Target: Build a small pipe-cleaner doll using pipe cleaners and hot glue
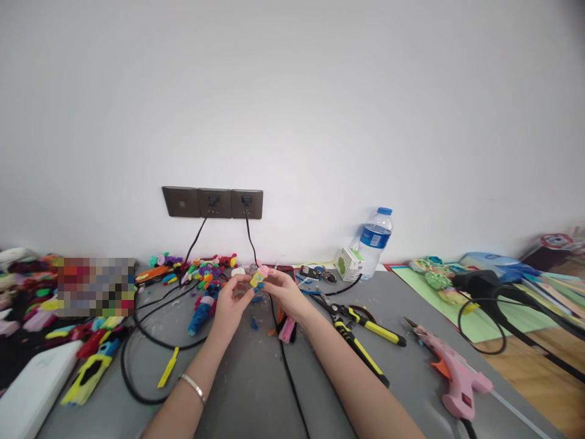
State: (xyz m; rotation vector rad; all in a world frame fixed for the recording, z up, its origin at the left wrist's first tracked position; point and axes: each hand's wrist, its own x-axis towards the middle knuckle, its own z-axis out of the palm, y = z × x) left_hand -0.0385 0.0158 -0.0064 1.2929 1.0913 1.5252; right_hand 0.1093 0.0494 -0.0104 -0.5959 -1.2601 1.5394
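Note:
Between both hands, raised over the grey table, is a small craft figure (pixel 257 278) in yellow, pink and blue. My left hand (pixel 234 299) pinches it from the left side, a silver bangle on the wrist. From the right, the fingers of my right hand (pixel 284 292) are closed on the same figure. Its finer details are too small to make out. Below my right hand lies a pink fuzzy bundle (pixel 287 330). A blue fuzzy piece (pixel 200 317) rests left of my left hand.
Black-and-yellow pliers (pixel 361 341) and a pink glue gun (pixel 461 378) lie to the right. A water bottle (pixel 375 241) stands by the wall beside a small box (pixel 350 263). Black cables (pixel 132 372) loop across the table. Colourful pipe cleaners (pixel 100 350) and a white box (pixel 43 387) sit left.

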